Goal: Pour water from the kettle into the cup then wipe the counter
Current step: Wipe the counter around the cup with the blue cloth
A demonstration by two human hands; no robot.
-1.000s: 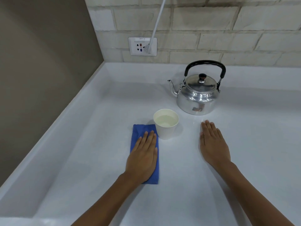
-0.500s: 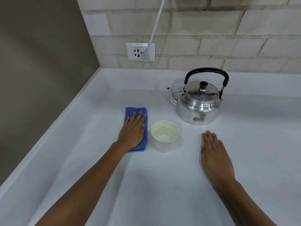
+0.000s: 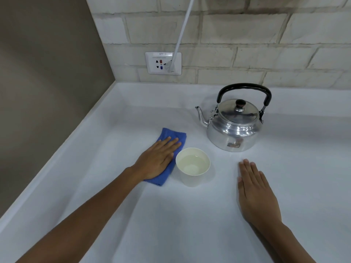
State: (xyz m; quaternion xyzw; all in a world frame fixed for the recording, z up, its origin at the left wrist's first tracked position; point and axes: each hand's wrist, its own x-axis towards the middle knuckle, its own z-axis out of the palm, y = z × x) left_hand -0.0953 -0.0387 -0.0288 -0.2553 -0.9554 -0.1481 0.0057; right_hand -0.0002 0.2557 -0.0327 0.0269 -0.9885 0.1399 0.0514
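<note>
My left hand [image 3: 158,158] lies flat, fingers spread, pressing the blue cloth [image 3: 171,149] onto the counter [image 3: 171,224]. My right hand [image 3: 256,190] is flat too, palm down, fingers together, holding nothing, resting right of the cup [image 3: 192,166].

Change: a second ago the cloth sat in front-left of the cup under my palm; half a second ago it was pushed up along the cup's left side; now it is angled, its far end reaching behind-left of the cup, its near edge almost touching the cup wall. The right hand has barely shifted. So I judge the wipe is mid-stroke, sweeping around the cup's left.

The cup stands upright with water in it, so the pour looks done. The kettle [image 3: 233,128] stands upright behind-right of the cup, lid on, black handle up, spout pointing left.

Risk, my guess: the cloth is close enough to nudge the cup and slosh water.

Writing: the wall socket [image 3: 163,63] far behind the cup carries a small label reading roughly "9PP-2"; the fine print under it is too small to read. A white cable [image 3: 182,31] is plugged in there. The kettle has a worn sticker low on its body, unreadable.
</note>
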